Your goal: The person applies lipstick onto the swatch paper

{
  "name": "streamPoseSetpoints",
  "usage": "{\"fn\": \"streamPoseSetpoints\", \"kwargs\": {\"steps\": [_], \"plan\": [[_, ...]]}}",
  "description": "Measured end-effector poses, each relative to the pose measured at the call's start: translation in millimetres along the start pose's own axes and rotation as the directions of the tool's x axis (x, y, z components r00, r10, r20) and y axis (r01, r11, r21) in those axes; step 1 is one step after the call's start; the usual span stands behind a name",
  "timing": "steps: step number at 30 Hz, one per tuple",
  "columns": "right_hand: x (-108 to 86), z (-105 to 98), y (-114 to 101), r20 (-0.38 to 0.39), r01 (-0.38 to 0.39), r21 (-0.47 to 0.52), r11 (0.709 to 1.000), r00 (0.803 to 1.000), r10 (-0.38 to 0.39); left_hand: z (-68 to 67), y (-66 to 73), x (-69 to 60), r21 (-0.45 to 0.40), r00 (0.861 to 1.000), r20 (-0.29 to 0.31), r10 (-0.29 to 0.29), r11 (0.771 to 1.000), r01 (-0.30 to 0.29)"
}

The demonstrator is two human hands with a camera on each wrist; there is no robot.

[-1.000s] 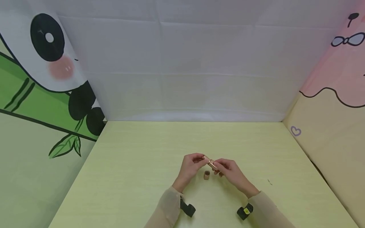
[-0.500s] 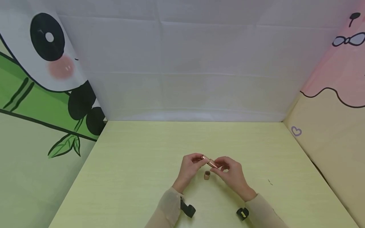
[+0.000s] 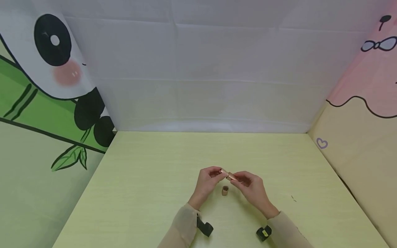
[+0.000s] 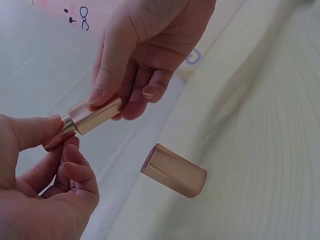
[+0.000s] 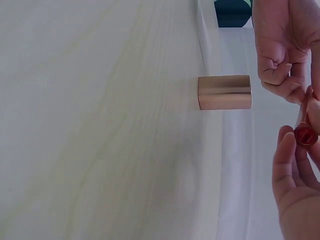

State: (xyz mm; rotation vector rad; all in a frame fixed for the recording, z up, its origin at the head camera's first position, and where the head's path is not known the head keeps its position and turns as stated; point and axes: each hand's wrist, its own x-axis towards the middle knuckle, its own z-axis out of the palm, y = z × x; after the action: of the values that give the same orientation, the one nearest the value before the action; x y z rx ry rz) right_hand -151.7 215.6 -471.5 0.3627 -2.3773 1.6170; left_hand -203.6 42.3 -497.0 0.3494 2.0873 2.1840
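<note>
A rose-gold lipstick tube (image 4: 95, 116) is held between both hands above the table. My left hand (image 3: 206, 185) pinches its narrower shiny end between thumb and fingers. On the wider section, the thumb and fingers of my right hand (image 3: 252, 191) grip from the other side. In the right wrist view, a round red end (image 5: 306, 135) of the tube faces the camera between the right fingertips. A separate rose-gold cap (image 3: 224, 190) stands on the table just below the hands, touched by neither; the cap (image 4: 174, 170) also shows in the left wrist view.
The pale wood-grain table (image 3: 149, 179) meets a white cloth wall (image 3: 198, 75) at the back. Printed side panels flank it, a panda figure on the left and pink on the right. A small dark mark (image 3: 293, 198) lies on the table right of the hands.
The right hand has shifted its grip on the tube, its fingers spreading and then closing round it again, its wrist slightly lower. The left hand and cap have hardly moved.
</note>
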Motion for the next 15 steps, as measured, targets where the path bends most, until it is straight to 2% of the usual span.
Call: {"fn": "streamPoseSetpoints", "kwargs": {"steps": [5, 7, 11, 15], "plan": [[3.1, -2, 25, 0.068, -0.052, 0.053, 0.997, 0.997, 0.048, -0.1, 1.1, -0.4, -0.002, 1.0, 0.01, -0.008, 1.0, 0.008], [4.7, -4, 34, 0.104, -0.102, 0.074, 0.992, 0.99, 0.094, 0.0, 1.4, -0.4, 0.002, 1.0, 0.011, -0.017, 1.0, 0.017], [6.1, -7, 34, 0.179, -0.18, 0.106, 0.978, 0.971, 0.16, 0.6, 2.0, 0.1, 0.011, 1.0, 0.017, -0.02, 1.0, 0.02], [5.3, -7, 29, 0.181, -0.192, 0.1, 0.976, 0.968, 0.172, 1.0, 8.0, -1.5, 0.006, 1.0, 0.017, -0.017, 1.0, 0.017]]}}
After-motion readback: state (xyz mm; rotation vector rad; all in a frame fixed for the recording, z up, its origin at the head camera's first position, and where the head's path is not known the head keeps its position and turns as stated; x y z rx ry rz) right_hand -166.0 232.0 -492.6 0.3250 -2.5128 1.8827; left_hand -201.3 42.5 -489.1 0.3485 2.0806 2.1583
